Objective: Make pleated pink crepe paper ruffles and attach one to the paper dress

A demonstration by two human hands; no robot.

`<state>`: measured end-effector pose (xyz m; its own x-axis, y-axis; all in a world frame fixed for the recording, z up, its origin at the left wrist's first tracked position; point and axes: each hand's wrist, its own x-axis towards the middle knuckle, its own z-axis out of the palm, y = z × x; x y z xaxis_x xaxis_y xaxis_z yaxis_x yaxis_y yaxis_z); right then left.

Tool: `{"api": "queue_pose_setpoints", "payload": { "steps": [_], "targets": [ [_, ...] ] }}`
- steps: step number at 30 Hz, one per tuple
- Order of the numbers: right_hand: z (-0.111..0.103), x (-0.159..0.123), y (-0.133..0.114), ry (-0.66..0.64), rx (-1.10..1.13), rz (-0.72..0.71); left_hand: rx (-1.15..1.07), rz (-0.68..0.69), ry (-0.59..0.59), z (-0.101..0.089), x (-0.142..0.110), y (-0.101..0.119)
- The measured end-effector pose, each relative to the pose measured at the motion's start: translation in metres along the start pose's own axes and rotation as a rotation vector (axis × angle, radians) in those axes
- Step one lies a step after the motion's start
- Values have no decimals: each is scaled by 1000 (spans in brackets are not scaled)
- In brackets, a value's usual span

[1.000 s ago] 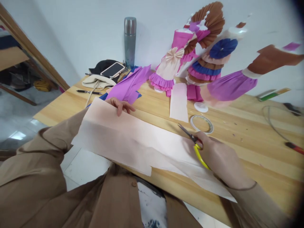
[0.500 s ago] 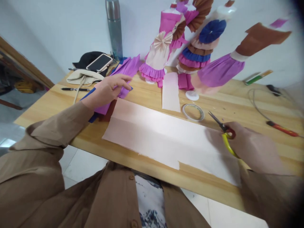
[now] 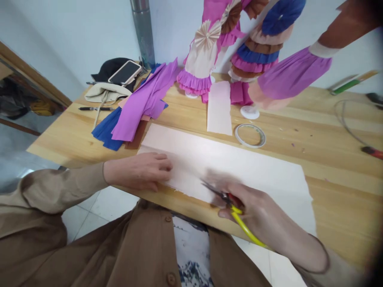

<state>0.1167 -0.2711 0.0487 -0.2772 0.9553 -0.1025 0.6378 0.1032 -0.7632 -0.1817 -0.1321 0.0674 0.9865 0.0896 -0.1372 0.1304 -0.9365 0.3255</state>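
A long pale pink sheet of crepe paper (image 3: pixel 254 167) lies along the front of the wooden table. My left hand (image 3: pixel 140 170) rests over its front left corner, fingers loosely bent on the sheet and the thumb apart at the front edge. In my right hand (image 3: pixel 254 207) is a pair of scissors (image 3: pixel 236 211) with yellow and red handles. Their blades point left above the middle of the sheet's front edge and look closed or nearly so. Motion blurs the right fingers and the paper beside the blades.
A tape roll (image 3: pixel 250 136) and a smaller pale paper strip (image 3: pixel 219 109) lie behind the sheet. Purple strips (image 3: pixel 140 103) and blue strips (image 3: pixel 107 129) are piled at left, near a phone (image 3: pixel 125 73) and a bottle (image 3: pixel 143 34). Dressed paper figures (image 3: pixel 199 59) stand along the wall.
My left hand has come down from above the coloured strips onto the sheet's front left corner. My right hand has carried the scissors left, from the sheet's right end to its middle.
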Motion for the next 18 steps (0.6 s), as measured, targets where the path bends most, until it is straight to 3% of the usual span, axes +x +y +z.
{"api": "queue_pose_setpoints", "payload": {
  "steps": [4, 7, 10, 13, 16, 18],
  "targets": [
    [11, 9, 0, 15, -339, -209, 51, 17, 64, 2, 1, 3],
    [8, 13, 4, 5, -355, -198, 82, 6, 81, 2, 1, 7],
    [-2, 22, 10, -63, -204, -56, 104, -34, 55, 1, 4, 8],
    [-16, 36, 17, -132, 39, 59, 49, -163, 53, -4, 6, -2],
    [-28, 46, 20, -179, 235, 133, -208, -351, 118, -11, 3, -20],
    [-32, 51, 18, -204, 311, 206, -382, -452, 90, -15, 0, -32]
  ]
}}
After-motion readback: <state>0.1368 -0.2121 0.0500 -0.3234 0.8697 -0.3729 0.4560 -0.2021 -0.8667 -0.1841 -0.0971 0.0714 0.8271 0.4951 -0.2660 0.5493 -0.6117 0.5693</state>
